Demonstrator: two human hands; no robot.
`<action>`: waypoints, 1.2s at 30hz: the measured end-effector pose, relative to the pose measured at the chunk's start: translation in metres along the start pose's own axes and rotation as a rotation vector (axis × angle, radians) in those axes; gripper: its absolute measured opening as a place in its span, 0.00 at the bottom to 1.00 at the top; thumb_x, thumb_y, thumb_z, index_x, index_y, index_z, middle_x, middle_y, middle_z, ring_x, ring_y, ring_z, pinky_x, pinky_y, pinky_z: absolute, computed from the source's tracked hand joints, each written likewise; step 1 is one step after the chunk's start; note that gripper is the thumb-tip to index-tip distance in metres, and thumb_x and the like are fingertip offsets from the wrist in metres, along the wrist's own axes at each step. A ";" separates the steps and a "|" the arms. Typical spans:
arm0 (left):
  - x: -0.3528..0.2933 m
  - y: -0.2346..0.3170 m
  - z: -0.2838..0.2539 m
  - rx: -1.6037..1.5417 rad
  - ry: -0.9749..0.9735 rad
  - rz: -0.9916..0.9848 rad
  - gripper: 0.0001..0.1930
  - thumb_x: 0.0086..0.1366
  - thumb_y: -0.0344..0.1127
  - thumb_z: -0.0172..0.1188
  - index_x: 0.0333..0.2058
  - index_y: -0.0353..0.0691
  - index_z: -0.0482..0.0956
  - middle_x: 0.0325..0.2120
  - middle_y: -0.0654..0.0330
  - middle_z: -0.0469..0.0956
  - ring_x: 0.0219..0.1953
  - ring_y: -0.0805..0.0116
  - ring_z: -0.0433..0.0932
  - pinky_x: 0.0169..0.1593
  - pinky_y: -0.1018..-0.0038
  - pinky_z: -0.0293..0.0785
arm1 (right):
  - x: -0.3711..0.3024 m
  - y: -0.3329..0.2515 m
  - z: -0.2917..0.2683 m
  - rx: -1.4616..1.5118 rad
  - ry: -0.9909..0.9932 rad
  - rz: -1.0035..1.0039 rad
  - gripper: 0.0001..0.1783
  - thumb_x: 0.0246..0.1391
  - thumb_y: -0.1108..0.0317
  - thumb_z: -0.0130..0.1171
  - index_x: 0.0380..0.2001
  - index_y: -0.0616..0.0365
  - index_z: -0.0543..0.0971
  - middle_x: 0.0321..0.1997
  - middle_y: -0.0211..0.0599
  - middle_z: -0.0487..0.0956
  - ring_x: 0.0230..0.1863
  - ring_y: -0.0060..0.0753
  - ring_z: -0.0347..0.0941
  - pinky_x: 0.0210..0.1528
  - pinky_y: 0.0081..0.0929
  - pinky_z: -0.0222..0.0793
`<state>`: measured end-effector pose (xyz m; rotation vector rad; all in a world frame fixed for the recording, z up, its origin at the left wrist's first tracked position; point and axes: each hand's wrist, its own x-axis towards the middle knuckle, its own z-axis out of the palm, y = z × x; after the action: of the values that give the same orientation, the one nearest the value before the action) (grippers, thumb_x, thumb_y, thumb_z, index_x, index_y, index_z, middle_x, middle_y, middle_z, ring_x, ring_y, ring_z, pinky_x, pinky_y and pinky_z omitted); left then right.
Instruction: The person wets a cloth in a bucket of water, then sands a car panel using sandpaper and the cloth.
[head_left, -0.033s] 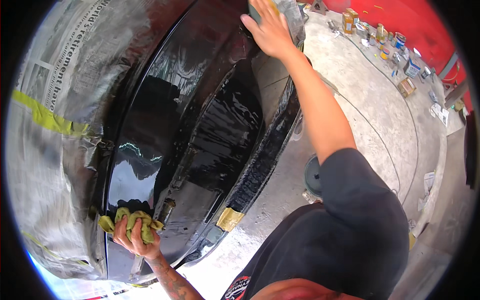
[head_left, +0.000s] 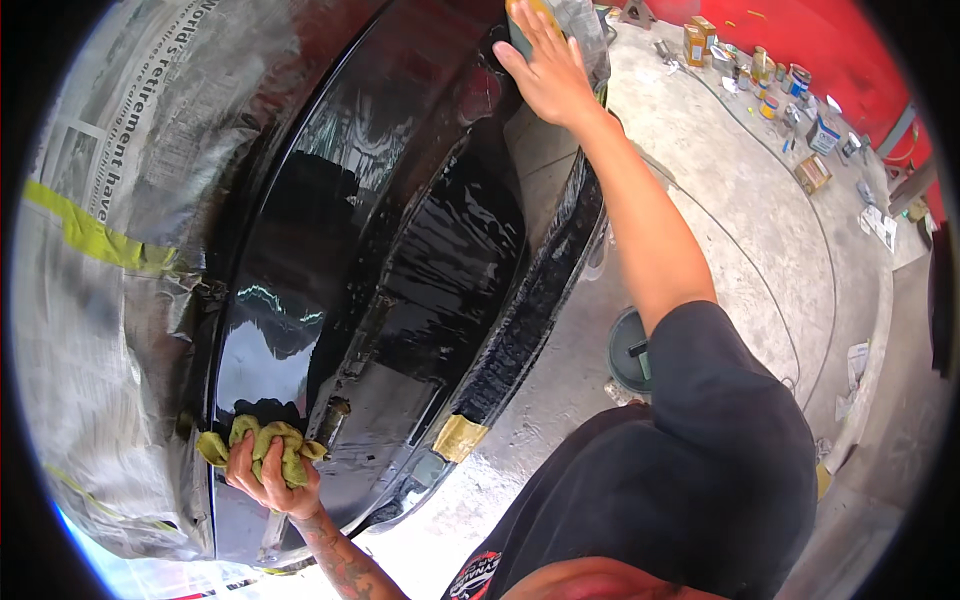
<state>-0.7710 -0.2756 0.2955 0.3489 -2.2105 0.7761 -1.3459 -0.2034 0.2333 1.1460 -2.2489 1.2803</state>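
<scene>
A glossy black car panel (head_left: 310, 260), wet-looking in places, stretches away in front of me. At its near left end my left hand (head_left: 270, 475) is closed round a bunched yellow-green cloth (head_left: 285, 445) that rests against the panel. My right arm reaches to the far end. There my right hand (head_left: 550, 75) lies flat with its fingers stretched out, the thumb apart. Something orange-yellow and a greyish-green patch show beside its fingers; whether the hand touches or presses a loose thing there, I cannot tell.
Newspaper (head_left: 150, 140) and grey masking sheet with yellow-green tape (head_left: 100, 240) cover the left side. Yellow tape (head_left: 460, 438) sits on the panel's near right corner. A dark round bucket (head_left: 630, 350) stands on the concrete floor, with a hose beyond. Several cans (head_left: 798, 80) stand by the red wall.
My right hand has shifted slightly right and toward me over the far end. The left hand and cloth have stayed in place. More of the bucket shows.
</scene>
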 end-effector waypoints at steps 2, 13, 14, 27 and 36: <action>0.000 -0.002 0.001 -0.005 -0.001 0.020 0.15 0.56 0.33 0.61 0.43 0.42 0.82 0.50 0.49 0.79 0.52 0.45 0.76 0.57 0.48 0.69 | 0.011 -0.004 -0.007 0.042 0.001 0.014 0.43 0.73 0.39 0.33 0.79 0.53 0.41 0.85 0.41 0.36 0.84 0.43 0.29 0.81 0.53 0.25; -0.001 0.000 0.001 -0.019 -0.007 0.004 0.16 0.55 0.31 0.61 0.44 0.42 0.81 0.51 0.49 0.79 0.52 0.45 0.76 0.57 0.48 0.68 | 0.014 0.013 0.006 0.010 0.063 -0.101 0.43 0.73 0.40 0.34 0.79 0.55 0.45 0.84 0.45 0.44 0.84 0.45 0.36 0.80 0.56 0.33; -0.001 0.000 0.000 -0.021 -0.003 0.004 0.16 0.55 0.31 0.61 0.44 0.42 0.81 0.51 0.49 0.79 0.52 0.45 0.76 0.58 0.48 0.68 | 0.015 0.014 0.006 0.009 0.064 -0.100 0.43 0.73 0.40 0.34 0.79 0.55 0.45 0.84 0.45 0.44 0.84 0.45 0.36 0.80 0.56 0.33; -0.001 -0.003 0.004 0.009 0.001 0.031 0.14 0.60 0.39 0.62 0.44 0.42 0.83 0.51 0.50 0.79 0.52 0.46 0.76 0.55 0.48 0.69 | -0.036 -0.094 0.040 0.048 0.303 -0.106 0.43 0.70 0.37 0.40 0.76 0.57 0.56 0.81 0.44 0.53 0.82 0.52 0.45 0.78 0.66 0.36; 0.004 0.002 0.004 -0.014 0.017 0.040 0.16 0.55 0.28 0.60 0.44 0.39 0.82 0.50 0.48 0.79 0.52 0.46 0.78 0.57 0.48 0.70 | -0.015 -0.018 0.036 0.171 0.252 0.016 0.40 0.73 0.43 0.38 0.78 0.54 0.49 0.83 0.46 0.46 0.83 0.49 0.36 0.80 0.56 0.32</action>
<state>-0.7774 -0.2764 0.2957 0.2910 -2.2118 0.7811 -1.3187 -0.2314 0.2148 0.9611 -2.0019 1.5531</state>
